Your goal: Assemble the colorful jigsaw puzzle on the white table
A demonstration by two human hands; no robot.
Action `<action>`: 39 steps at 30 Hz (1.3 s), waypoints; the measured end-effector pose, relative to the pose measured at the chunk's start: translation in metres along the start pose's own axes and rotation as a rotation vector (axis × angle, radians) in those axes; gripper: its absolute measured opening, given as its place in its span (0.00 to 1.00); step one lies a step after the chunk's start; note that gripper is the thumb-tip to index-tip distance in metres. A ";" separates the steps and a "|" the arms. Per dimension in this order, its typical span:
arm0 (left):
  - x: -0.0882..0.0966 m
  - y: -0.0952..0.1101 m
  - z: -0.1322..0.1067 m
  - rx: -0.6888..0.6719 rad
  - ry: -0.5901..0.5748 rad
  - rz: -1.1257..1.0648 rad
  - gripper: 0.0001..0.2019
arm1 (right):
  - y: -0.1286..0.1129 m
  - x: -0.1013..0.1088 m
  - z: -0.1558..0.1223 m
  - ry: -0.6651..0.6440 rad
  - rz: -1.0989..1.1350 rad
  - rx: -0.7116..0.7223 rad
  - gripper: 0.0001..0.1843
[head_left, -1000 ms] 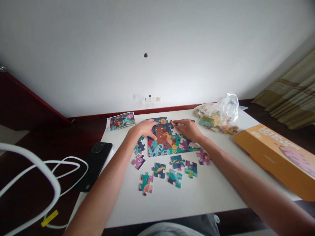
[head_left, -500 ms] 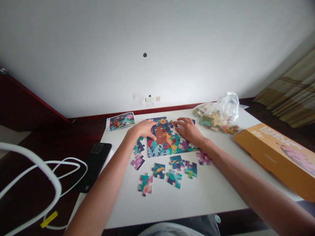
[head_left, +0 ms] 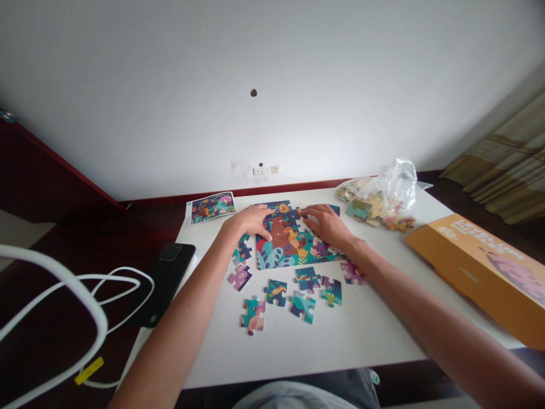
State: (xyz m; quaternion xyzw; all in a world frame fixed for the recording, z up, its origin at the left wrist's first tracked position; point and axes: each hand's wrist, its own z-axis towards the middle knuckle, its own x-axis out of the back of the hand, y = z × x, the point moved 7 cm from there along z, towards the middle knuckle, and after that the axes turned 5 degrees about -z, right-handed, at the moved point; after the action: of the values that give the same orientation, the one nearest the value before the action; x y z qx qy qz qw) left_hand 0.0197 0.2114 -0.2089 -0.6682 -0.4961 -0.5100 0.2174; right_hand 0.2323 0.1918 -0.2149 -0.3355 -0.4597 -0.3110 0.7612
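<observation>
A partly joined jigsaw puzzle [head_left: 281, 233] with a brown bear lies on the white table, with a pale gap near its right middle. My left hand [head_left: 254, 220] rests on its left edge, fingers and thumb apart, holding nothing. My right hand [head_left: 326, 222] is over the right part, its fingers bent at a dark puzzle piece beside the gap; the fingers hide most of that piece. Loose pieces lie nearer me, among them a purple one [head_left: 240, 276], a teal and pink one [head_left: 254, 315] and a teal one [head_left: 302, 307]. Another purple piece [head_left: 352, 272] is beside my right forearm.
A printed picture sheet [head_left: 212, 208] lies at the back left. A clear bag of puzzle pieces [head_left: 378, 204] sits at the back right, with an orange box [head_left: 477, 267] nearer. A black phone [head_left: 172, 278] and white cable [head_left: 102, 324] are at the left edge.
My right fingers have shifted slightly left and closed over the dark piece, which showed more before. My left hand stays on the puzzle. The whole view has tilted a little.
</observation>
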 end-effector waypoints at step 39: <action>0.000 0.007 -0.001 -0.107 -0.030 0.001 0.45 | 0.063 0.021 -0.016 0.123 -0.063 -0.199 0.20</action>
State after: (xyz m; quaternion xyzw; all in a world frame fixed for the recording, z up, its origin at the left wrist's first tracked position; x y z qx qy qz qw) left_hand 0.0259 0.2075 -0.2074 -0.6867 -0.4710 -0.5256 0.1742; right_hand 0.2973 0.2122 -0.2153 -0.3750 -0.3894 -0.3989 0.7407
